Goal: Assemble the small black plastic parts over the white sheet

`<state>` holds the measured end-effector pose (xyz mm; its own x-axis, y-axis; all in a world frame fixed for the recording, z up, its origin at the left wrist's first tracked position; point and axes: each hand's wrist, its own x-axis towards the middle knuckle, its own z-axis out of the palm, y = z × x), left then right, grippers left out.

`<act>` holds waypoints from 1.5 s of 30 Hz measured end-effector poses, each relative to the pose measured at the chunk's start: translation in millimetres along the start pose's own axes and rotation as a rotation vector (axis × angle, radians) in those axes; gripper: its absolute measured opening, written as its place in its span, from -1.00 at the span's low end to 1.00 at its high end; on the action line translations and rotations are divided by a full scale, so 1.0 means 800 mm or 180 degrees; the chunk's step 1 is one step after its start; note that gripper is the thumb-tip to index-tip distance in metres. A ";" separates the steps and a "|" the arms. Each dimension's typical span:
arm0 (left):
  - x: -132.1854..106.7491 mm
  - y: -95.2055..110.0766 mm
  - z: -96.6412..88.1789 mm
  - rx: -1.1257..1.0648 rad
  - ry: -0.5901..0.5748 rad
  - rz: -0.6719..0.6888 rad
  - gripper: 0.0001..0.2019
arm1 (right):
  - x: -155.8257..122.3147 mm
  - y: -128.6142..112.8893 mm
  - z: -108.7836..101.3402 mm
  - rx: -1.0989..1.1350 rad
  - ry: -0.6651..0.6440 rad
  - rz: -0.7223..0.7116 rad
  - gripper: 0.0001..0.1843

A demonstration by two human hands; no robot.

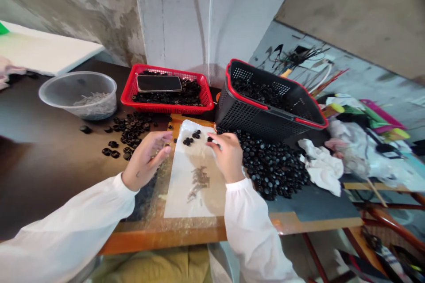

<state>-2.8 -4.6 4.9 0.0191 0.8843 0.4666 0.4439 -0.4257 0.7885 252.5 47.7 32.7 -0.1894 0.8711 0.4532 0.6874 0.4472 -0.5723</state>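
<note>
Flanking a plastic sheet (199,194) on the tabletop (49,159), the left hand (146,159) shows a half-open, empty grip and the right hand (227,154) curls over black buttons (188,141) at its far end (grip hidden, cannot tell its hold).

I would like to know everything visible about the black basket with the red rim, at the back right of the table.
The black basket looks like perforated plastic, rectangular, with a red rim around its open top. It sits on the table and seems tilted, its left end higher. Small black round parts lie inside. Its lower front edge meets the pile of similar parts. The red tray stands to its left; whether they touch is unclear. No hand touches it.
</note>
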 end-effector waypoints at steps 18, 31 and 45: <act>0.013 -0.044 -0.028 0.1838 -0.0719 0.0602 -0.70 | 0.021 0.003 0.053 -0.1009 -0.0715 -0.0682 -0.65; 0.006 -0.012 -0.017 0.1284 -0.1101 0.1222 -0.79 | 0.021 0.002 0.054 -0.0386 -0.0432 -0.0575 -0.86; -0.007 0.016 0.051 0.1386 -0.1509 0.1173 -0.81 | 0.004 -0.019 0.069 0.0982 -0.0756 -0.0075 -0.79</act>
<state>39.5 -7.3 -3.9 0.5765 0.7288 0.3694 0.6473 -0.6833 0.3379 202.5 54.7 5.2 -0.3846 0.8664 0.3186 0.4446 0.4763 -0.7586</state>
